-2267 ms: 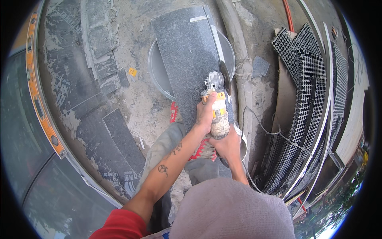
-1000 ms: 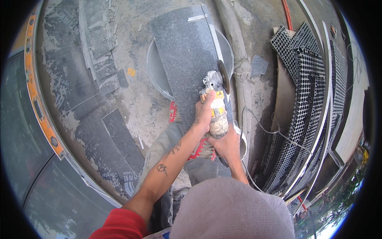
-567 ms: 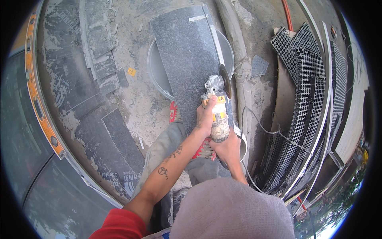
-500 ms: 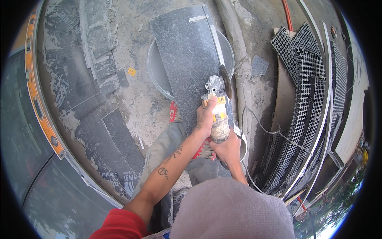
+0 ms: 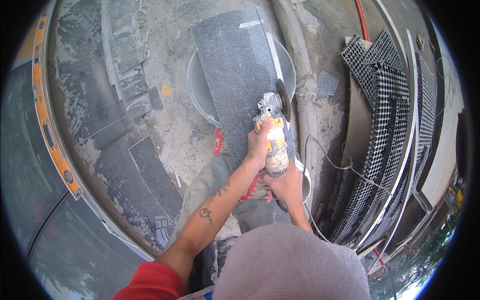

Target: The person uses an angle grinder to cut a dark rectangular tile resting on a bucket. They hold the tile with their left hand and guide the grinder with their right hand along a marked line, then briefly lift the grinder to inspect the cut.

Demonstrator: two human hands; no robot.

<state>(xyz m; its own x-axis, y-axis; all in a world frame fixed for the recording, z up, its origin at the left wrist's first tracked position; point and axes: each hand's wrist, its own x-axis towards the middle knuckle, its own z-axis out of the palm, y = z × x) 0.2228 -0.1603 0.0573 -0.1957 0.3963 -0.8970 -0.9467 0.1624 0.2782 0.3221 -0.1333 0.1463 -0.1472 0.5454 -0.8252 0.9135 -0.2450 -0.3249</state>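
An angle grinder (image 5: 276, 145), dusty with yellow labels, points away from me above a long grey stone slab (image 5: 235, 65). My left hand (image 5: 258, 142) is wrapped round the front of its body, just behind the metal gear head. At the rear end of the body, my right hand (image 5: 287, 186) is closed round it, some of its fingers hidden underneath. The round cutting disc (image 5: 283, 100) stands on edge along the slab's right side; whether it touches the stone I cannot tell. Beneath the slab is a round grey basin (image 5: 199, 92).
Black perforated plastic sheets (image 5: 387, 100) are stacked at the right beside long pale strips. A grey cable (image 5: 327, 159) loops across the ground there. Dark flat pieces (image 5: 155, 175) lie at the left, near an orange spirit level (image 5: 50, 135). My red shoe (image 5: 256, 189) is under the grinder.
The grinder and both hands have shifted very slightly away from me along the slab's right edge. My grip stays the same.
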